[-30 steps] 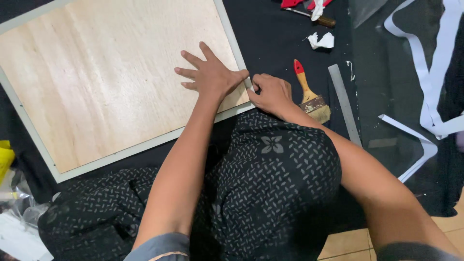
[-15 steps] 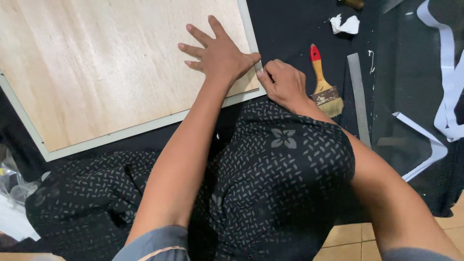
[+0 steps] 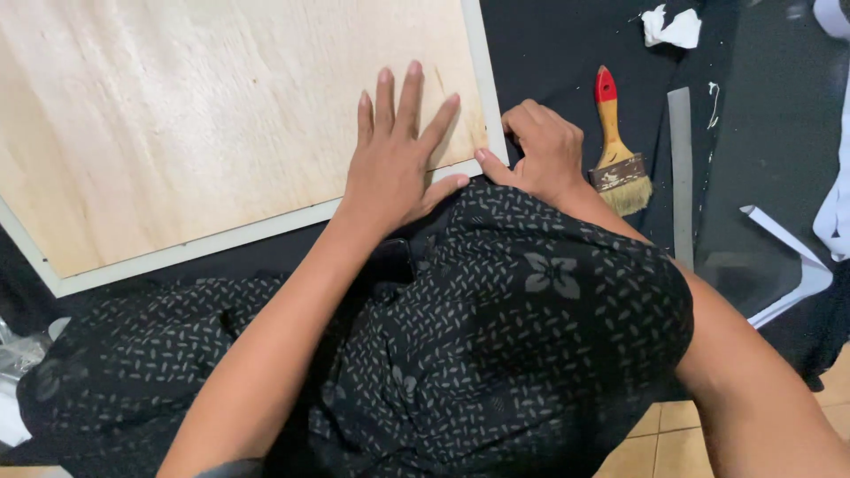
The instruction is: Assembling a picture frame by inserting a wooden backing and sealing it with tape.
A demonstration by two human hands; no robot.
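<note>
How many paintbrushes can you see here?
1. The paintbrush, with a red-tipped wooden handle, lies on the black cloth just right of the right hand. Others may be out of frame.

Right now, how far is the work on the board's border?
The white border already lies along the board's near edge. In hand: left hand presses flat on the board, right hand works at the corner. The brush lies unused beside it. What remains cannot be judged from here.
</note>
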